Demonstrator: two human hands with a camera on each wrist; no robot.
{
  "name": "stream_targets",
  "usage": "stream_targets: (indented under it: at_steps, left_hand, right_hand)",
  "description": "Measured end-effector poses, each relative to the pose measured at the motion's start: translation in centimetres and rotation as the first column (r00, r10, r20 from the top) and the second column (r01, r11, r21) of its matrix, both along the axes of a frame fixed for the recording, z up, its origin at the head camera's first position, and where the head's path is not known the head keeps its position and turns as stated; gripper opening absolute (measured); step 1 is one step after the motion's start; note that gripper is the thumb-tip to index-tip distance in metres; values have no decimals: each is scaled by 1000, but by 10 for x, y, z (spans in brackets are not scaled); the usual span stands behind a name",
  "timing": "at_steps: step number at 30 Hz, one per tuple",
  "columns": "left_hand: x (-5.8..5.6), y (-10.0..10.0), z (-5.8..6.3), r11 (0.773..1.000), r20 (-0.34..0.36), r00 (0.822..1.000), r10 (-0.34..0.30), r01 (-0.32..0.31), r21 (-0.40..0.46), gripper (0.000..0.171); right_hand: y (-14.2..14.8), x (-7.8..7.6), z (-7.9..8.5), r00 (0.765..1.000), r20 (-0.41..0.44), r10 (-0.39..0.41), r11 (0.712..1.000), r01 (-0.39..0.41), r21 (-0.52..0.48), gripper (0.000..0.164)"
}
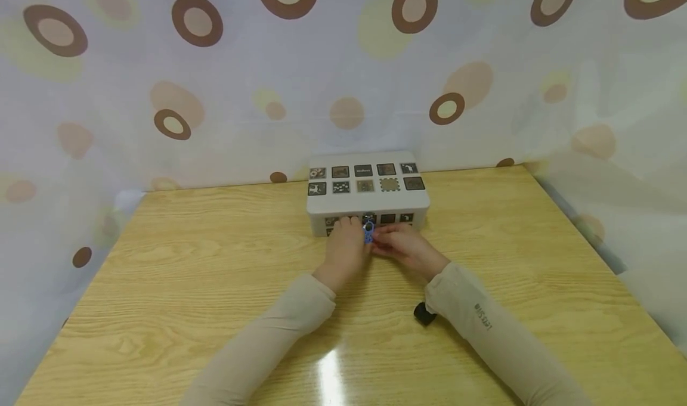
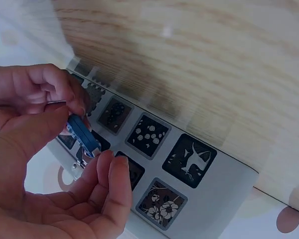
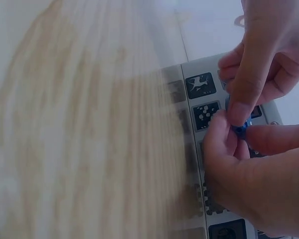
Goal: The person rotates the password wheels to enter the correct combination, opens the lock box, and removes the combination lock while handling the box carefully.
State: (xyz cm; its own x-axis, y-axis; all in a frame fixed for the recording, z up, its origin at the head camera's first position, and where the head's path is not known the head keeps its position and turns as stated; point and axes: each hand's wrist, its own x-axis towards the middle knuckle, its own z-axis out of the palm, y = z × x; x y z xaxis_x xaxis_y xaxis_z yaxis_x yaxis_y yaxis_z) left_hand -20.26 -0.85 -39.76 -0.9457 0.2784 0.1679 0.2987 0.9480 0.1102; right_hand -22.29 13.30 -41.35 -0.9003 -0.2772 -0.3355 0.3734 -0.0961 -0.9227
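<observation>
A small blue padlock (image 1: 368, 233) with a row of raised bumps along its side is at the front clasp (image 1: 369, 217) of a white box (image 1: 370, 201). My right hand (image 1: 409, 246) pinches the padlock from the right, between thumb and finger. From the other side my left hand (image 1: 345, 250) holds it too. In the left wrist view the left thumb lies against the padlock (image 2: 82, 135), and the left fingers curl close to its end. Fingers cover much of the padlock (image 3: 241, 128) in the right wrist view. Whether its shackle is through the clasp cannot be made out.
The box has dark square pictures on its lid and front, and it stands at the back of the wooden table (image 1: 214, 275). A small black object (image 1: 424, 314) lies beside the right sleeve (image 1: 483, 322). Behind the table hangs a spotted curtain (image 1: 343, 66).
</observation>
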Motion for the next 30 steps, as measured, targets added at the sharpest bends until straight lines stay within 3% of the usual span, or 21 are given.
stream_targets:
  at_steps: [5, 11, 30]
  left_hand:
    - [-1, 1, -3, 992, -69, 998, -12, 3, -123, 46]
    - [-1, 0, -5, 992, -121, 992, -34, 18, -126, 43]
    - [-4, -1, -3, 998, -77, 995, -59, 61, 28, 32]
  right_hand:
    - [-1, 1, -2, 1000, 23, -9, 1000, 9, -16, 20]
    - [-2, 1, -4, 1000, 11, -18, 1000, 19, -14, 14]
    - [-4, 2, -2, 999, -8, -50, 998, 50, 27, 17]
